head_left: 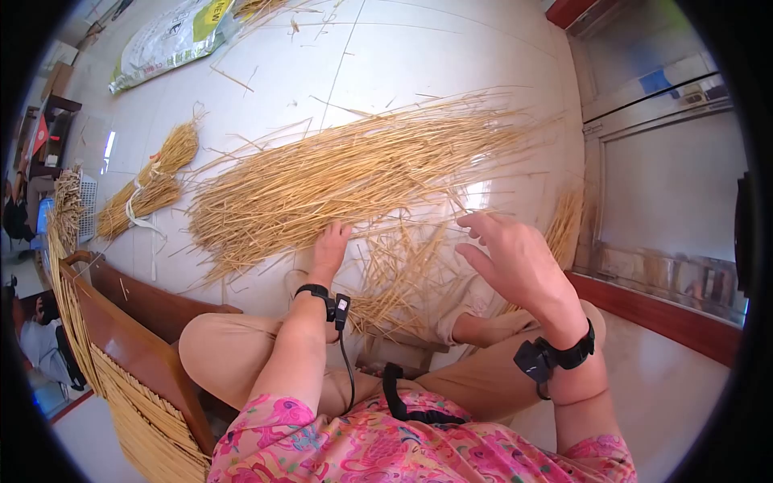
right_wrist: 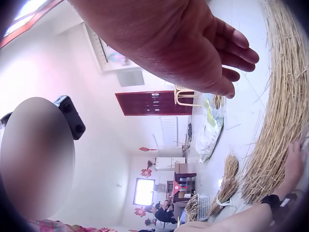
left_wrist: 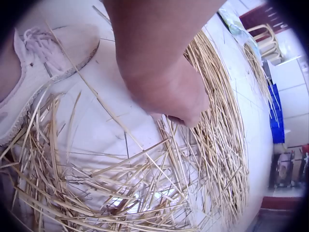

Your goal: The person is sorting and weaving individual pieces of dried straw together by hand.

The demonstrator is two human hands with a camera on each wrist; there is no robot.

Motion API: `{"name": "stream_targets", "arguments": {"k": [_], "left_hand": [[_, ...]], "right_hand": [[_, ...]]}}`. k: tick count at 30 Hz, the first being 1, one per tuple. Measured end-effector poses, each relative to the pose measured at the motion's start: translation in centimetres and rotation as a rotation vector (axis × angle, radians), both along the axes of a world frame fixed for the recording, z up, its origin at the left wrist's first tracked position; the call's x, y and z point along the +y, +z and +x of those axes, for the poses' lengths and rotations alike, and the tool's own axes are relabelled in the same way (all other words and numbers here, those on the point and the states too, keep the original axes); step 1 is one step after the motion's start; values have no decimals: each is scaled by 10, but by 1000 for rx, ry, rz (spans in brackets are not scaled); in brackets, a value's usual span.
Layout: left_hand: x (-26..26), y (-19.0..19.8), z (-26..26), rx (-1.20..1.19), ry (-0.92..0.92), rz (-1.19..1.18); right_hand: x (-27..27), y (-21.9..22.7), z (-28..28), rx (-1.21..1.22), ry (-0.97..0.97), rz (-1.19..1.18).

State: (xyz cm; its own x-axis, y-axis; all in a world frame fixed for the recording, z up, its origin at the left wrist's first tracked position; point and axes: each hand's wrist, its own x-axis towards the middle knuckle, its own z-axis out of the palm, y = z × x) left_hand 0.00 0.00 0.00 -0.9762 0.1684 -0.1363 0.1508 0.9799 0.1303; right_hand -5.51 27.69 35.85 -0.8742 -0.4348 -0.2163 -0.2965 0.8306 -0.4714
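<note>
A long, wide heap of yellow straw stalks (head_left: 346, 169) lies on the tiled floor. At its near edge, the left hand (head_left: 328, 245) touches the stalks with its fingertips; the left wrist view shows this hand (left_wrist: 166, 89) low over the straw (left_wrist: 217, 111), its fingertips partly hidden. The right hand (head_left: 519, 258) is raised off the floor to the right of the heap's near side, thumb apart from the fingers. Seen from the right wrist, the same hand (right_wrist: 193, 53) has loosely bent fingers and holds nothing. Loose, tangled stalks (head_left: 398, 266) lie between the hands.
A straw bundle (head_left: 165, 173) tied with white string lies left of the heap. Beyond it is a printed sack (head_left: 169, 44). A wooden bench (head_left: 133, 310) stands at the left, a metal-framed door (head_left: 676, 185) at the right. The person's shoe (left_wrist: 63, 53) is beside the loose stalks.
</note>
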Motion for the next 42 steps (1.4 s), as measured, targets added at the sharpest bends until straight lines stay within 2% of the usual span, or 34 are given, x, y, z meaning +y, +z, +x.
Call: {"name": "stream_targets", "arguments": {"k": [2,3,5,8,11,14,17,20,23,26,28,29,33,34,37,41,42], "left_hand": [[-7,-3,-14,0,-121,39],[13,-2,-5,-4,-64,39],[11,-2,-1,-13,63,-34],[13,-10,4,-164,66,-2],[7,-2,-6,34,16,67],[-4,42,-21,-93,42,276],[-18,110,-45,-139,-38,396],[-18,189,-56,-204,-147,384],[-10,283,-58,-144,-232,222],[-14,331,-49,-159,-204,473],[-13,352,-43,-350,-56,602],[-12,356,-41,-444,22,672],[2,345,-43,-531,-38,829],[7,341,-44,-521,-59,849],[25,331,-43,-501,-133,925],[51,329,-40,-523,-190,934],[59,328,-39,-475,-147,1056]], "right_hand": [[-3,-3,-5,22,1,-16],[6,6,4,22,-3,0],[7,1,9,24,3,-38],[14,4,8,8,-15,8],[20,7,-1,-14,-63,6],[25,7,-7,16,-108,-22],[28,11,-11,49,-112,-39],[31,13,-9,51,-130,2],[30,3,-8,-41,-126,-19],[29,-4,1,-194,-15,-130],[26,-6,8,-325,89,-203],[25,-7,12,-389,144,-232],[12,-3,22,-585,51,-440],[9,-21,21,-601,-41,-663],[6,-21,15,-583,-266,-945],[6,-22,3,-444,-330,-1110],[4,-17,3,-422,-360,-1139]]}}
